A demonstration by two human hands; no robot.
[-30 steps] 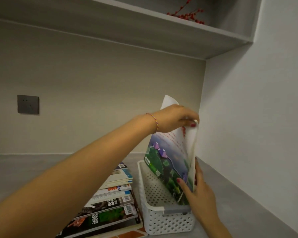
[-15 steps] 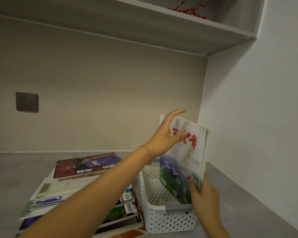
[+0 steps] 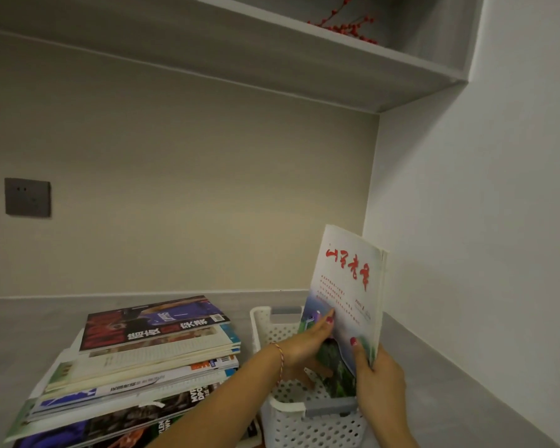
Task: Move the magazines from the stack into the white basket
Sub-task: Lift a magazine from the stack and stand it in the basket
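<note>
A white magazine with red lettering [image 3: 349, 286] stands upright inside the white perforated basket [image 3: 307, 421], leaning slightly to the right. My right hand [image 3: 377, 379] grips its lower right edge. My left hand [image 3: 307, 347] reaches across into the basket and presses on the lower left of the cover. The stack of magazines [image 3: 143, 363] lies just left of the basket, topped by a dark red and blue one [image 3: 152, 321].
The basket and stack sit on a grey counter [image 3: 450, 399] in a corner, with the right wall close beside the basket. A grey shelf [image 3: 272, 53] hangs overhead. A dark wall socket [image 3: 27, 197] is at the far left.
My left hand slid from the magazine's top edge down to its lower cover inside the basket. The magazine turned to face me and now stands straighter; the view tilted down.
</note>
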